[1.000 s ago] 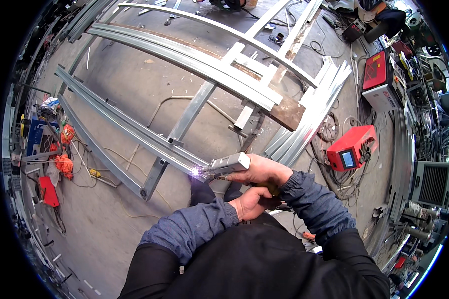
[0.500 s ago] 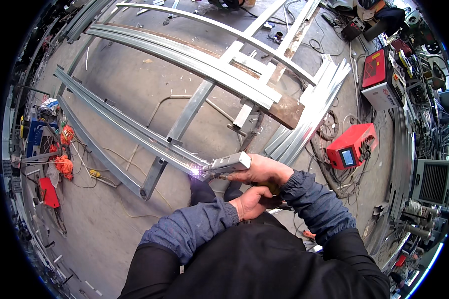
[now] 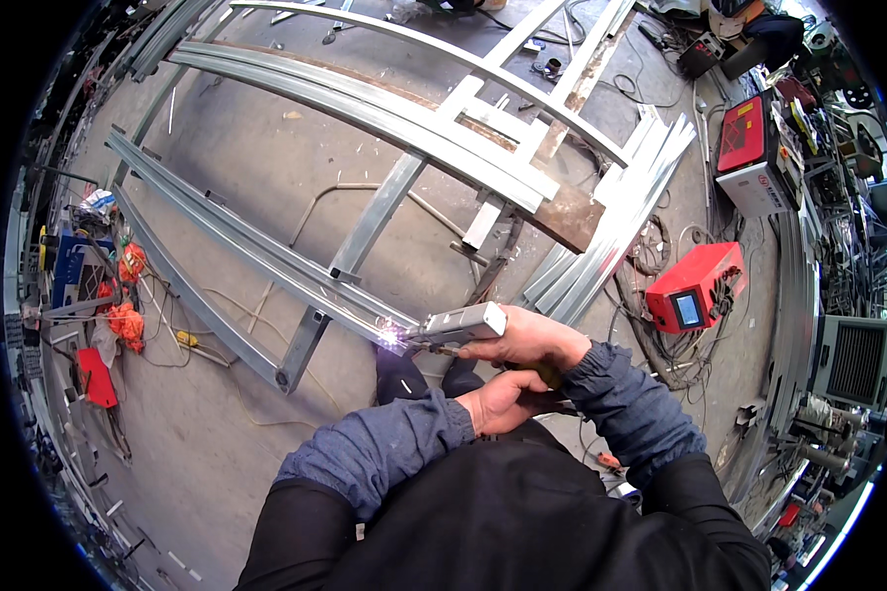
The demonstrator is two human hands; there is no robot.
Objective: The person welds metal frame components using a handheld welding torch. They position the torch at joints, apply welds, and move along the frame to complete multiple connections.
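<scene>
Shifted slightly rightward: one handheld torch (image 3: 463,322), centre of frame, sparking at metal rail (image 3: 266,248), right hand (image 3: 536,340) clenched round it, left hand (image 3: 503,402) just below, seemingly for steadiness, grip unclear.

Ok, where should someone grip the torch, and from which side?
Probably at the rear end of the torch, from the right, where the right hand holds it: the blocky grey body lies on that side, while the narrow nozzle points left at the bright spark, so keep hands off it.
</scene>
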